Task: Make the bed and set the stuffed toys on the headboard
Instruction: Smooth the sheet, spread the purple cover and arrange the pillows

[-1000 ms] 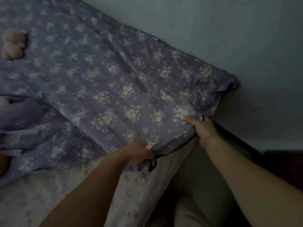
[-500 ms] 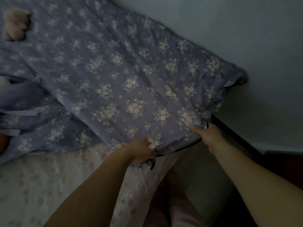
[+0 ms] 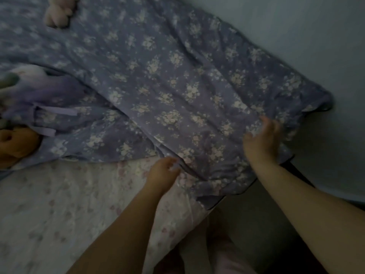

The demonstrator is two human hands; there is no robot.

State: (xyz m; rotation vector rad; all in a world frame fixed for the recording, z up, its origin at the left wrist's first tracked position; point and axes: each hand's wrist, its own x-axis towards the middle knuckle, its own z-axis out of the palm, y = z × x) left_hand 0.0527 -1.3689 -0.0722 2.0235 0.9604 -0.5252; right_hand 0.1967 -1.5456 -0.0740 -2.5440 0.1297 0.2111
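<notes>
Quilt: the purple floral quilt (image 3: 177,91) lay across the bed, its corner against the wall (image 3: 296,36).
Left hand (image 3: 164,175): fingers loose at the quilt's edge, gripping nothing.
Right hand (image 3: 262,139): open, flat on the corner.
Toys: pink toy (image 3: 58,11) lay on the quilt.
Advice: smooth outward, pulling the edge straight over the pale sheet (image 3: 59,204).

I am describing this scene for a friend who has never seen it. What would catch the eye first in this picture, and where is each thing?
First comes the purple floral duvet, spread across the bed to the wall, with the left hand and right hand at its near edge. Next, a pale pink stuffed toy lies on it at the top left. Below the duvet, the light floral sheet is uncovered.
</notes>
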